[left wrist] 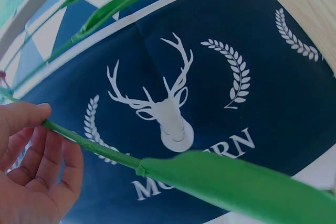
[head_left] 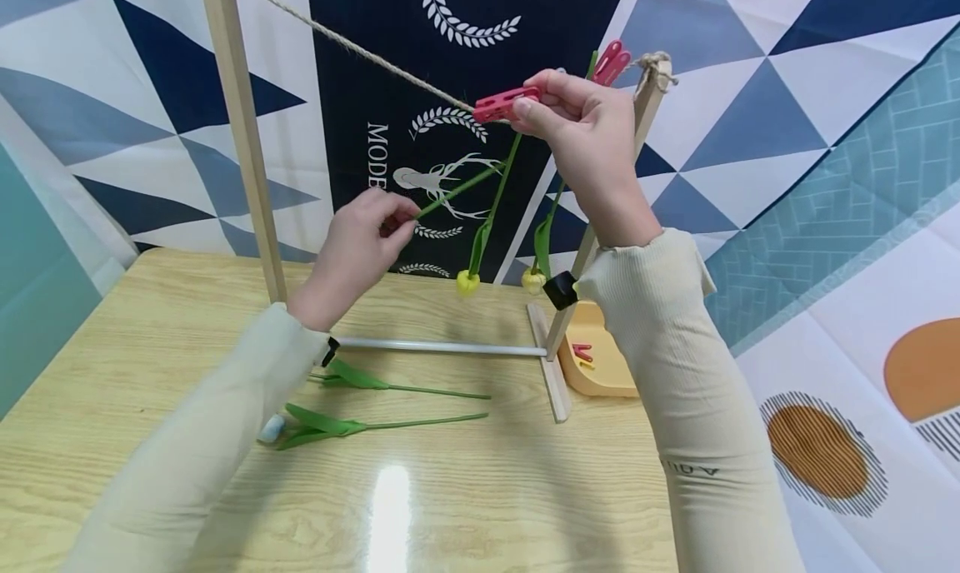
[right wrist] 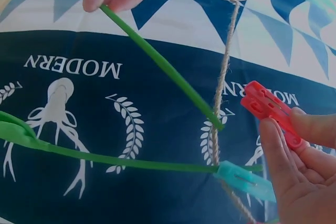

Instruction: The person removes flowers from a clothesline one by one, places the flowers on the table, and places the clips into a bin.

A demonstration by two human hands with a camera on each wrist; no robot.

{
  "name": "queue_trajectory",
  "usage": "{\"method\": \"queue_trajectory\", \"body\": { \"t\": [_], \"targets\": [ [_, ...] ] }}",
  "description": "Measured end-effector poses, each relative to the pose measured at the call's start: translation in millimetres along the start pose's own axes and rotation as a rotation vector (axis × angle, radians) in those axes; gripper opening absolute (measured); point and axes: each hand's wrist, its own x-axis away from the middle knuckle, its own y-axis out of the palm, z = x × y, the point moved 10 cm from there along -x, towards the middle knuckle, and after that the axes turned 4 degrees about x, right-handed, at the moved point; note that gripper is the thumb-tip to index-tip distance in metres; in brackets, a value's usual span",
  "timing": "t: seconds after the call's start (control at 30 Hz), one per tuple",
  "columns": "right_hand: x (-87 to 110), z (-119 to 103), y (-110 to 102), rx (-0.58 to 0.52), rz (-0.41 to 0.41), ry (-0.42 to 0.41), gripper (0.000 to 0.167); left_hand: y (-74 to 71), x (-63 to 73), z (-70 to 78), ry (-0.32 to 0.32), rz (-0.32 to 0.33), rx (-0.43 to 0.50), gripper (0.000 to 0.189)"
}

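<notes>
My left hand [head_left: 367, 236] pinches the green stem [left wrist: 113, 153] of an artificial flower; its bloom is out of sight. In the right wrist view the stem's end crosses the twine rope [right wrist: 224, 72]; I cannot tell whether they touch. A red clothespin [right wrist: 270, 109] is between the thumb and fingers of my right hand [head_left: 592, 132], beside the rope. Below that hand a yellow tulip [head_left: 467, 283] hangs head down, its stem clipped to the rope by a teal clothespin [right wrist: 244, 178]. A paler tulip [head_left: 533, 281] hangs farther right, near another red clothespin [head_left: 612, 62].
The rope runs between a left wooden post [head_left: 242, 132] and a right wooden post [head_left: 651, 98], joined low down by a white rod [head_left: 442, 346]. Two flower stems, one with a blue tulip [head_left: 272, 428], lie on the table [head_left: 480, 490]. A yellow tray [head_left: 600, 387] holds small clothespins [head_left: 582, 353].
</notes>
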Motion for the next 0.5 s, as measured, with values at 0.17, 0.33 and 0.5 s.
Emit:
{"method": "queue_trajectory", "body": {
  "t": [0.17, 0.33, 0.5],
  "targets": [
    [9.2, 7.8, -5.0, -0.027, -0.013, 0.02, 0.027, 8.3, 17.1, 21.5, 0.125, -0.056, -0.123, 0.01],
    [18.1, 17.1, -9.3, -0.001, -0.033, 0.028, 0.029, 20.2, 38.0, 40.2, 0.231, -0.09, -0.236, 0.01],
    [28.4, 31.1, -14.9, 0.0, -0.049, 0.032, 0.031, 35.3, 64.0, 52.1, 0.325, -0.122, -0.339, 0.01]
  ]
}}
